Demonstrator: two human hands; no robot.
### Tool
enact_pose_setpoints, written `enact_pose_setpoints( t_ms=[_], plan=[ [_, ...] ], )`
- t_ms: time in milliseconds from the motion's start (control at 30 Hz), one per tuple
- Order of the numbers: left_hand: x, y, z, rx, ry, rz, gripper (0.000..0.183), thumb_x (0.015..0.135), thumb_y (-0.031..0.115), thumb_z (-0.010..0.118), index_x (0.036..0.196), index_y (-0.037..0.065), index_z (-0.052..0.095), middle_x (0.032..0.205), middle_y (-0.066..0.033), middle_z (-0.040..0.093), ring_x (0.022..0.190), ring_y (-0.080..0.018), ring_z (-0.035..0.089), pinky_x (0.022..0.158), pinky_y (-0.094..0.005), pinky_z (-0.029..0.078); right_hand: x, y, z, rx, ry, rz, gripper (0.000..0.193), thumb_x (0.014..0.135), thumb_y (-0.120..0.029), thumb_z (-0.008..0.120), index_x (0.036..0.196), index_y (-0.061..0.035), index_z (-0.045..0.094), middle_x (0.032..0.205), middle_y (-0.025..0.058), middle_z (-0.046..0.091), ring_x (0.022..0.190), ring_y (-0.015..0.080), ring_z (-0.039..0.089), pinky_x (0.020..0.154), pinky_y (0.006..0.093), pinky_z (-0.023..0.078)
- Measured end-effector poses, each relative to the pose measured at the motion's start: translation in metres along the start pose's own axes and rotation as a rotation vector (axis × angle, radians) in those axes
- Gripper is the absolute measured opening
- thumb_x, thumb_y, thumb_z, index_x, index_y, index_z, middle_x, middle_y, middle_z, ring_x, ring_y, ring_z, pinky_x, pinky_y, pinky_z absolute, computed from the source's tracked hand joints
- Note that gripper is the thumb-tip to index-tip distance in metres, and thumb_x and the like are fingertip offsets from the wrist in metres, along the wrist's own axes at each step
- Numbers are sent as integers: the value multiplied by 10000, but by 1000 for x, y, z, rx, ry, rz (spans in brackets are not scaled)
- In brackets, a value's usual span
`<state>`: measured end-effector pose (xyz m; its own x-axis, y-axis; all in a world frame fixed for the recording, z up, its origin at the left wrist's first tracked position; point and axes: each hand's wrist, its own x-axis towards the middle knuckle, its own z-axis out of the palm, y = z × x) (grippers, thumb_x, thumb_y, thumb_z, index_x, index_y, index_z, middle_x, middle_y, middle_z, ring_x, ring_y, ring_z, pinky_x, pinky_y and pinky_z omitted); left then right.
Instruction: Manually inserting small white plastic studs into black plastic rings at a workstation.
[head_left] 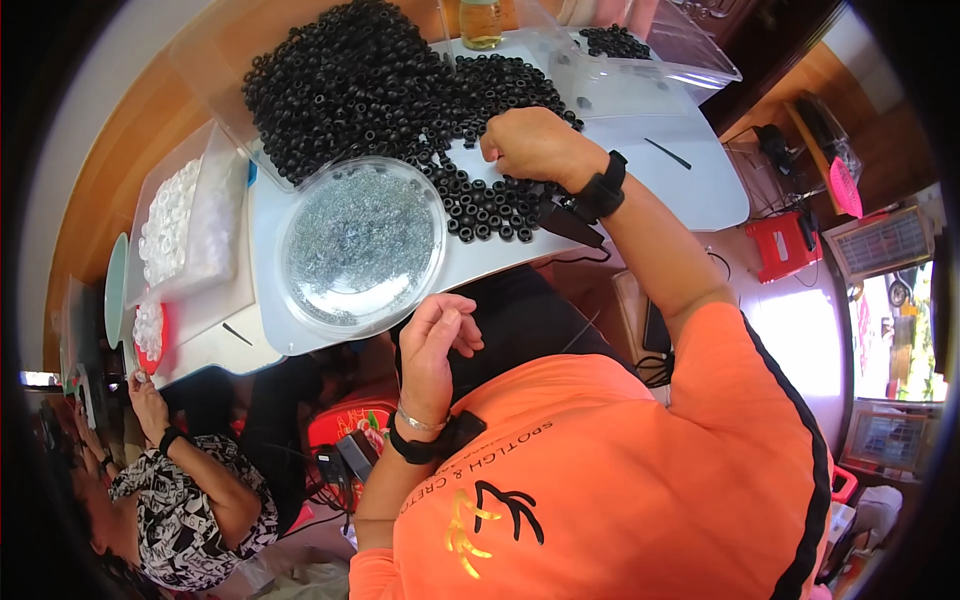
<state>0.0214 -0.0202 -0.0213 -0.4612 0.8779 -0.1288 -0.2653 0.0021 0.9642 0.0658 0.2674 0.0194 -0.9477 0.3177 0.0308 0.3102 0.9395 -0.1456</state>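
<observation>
Small black rings (490,210) lie loose on the white table, spilling from a big heap of black rings (340,85) in a clear bin. My right hand (540,145) is over these loose rings, its fingers curled down. What its fingertips hold, if anything, is hidden. Below the table's near edge, in front of my body, my left hand (437,335) is raised with bent fingers and the thumb against them. Anything between them is too small to make out. Beside it on the table stands a round clear tub (425,195) full of small clear, glassy-looking pieces.
At left, a clear box (225,215) holds white pieces, near a red dish (150,335) of white pieces. A co-worker's hand (150,405) is by that dish. A jar (481,25) stands at the back. A thin black strip (668,153) lies at right.
</observation>
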Motion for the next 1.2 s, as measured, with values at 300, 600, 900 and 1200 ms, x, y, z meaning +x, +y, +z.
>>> enact_pose_setpoints(
  t_ms=[300,600,900,1200],
  plan=[
    [2,-1,0,46,-26,-11,272,973,231,438,992,8,592,736,-62,596,636,-132,573,579,-233,433,9,24,34,161,175,13,226,719,-91,636,935,-74,701,898,122,652,879,313,636,774,397,499],
    [4,2,2,27,-7,-22,265,966,218,447,1016,4,594,745,-52,596,648,-125,569,589,-231,436,2,17,29,329,333,-5,310,734,-49,595,1030,-76,684,979,136,669,894,300,652,785,391,516],
    [24,23,6,-72,24,60,343,977,256,407,1174,-5,511,951,-71,597,800,-128,584,661,-236,442,-70,-84,-10,871,360,-324,454,711,15,659,1155,-78,638,872,53,603,793,164,582,739,288,483],
    [8,10,-6,-169,32,105,293,951,198,410,1130,-13,507,928,-75,581,773,-136,581,659,-254,455,-76,-122,15,856,429,-384,407,715,9,673,1107,-98,660,857,41,601,801,187,587,723,298,484]
  ],
)
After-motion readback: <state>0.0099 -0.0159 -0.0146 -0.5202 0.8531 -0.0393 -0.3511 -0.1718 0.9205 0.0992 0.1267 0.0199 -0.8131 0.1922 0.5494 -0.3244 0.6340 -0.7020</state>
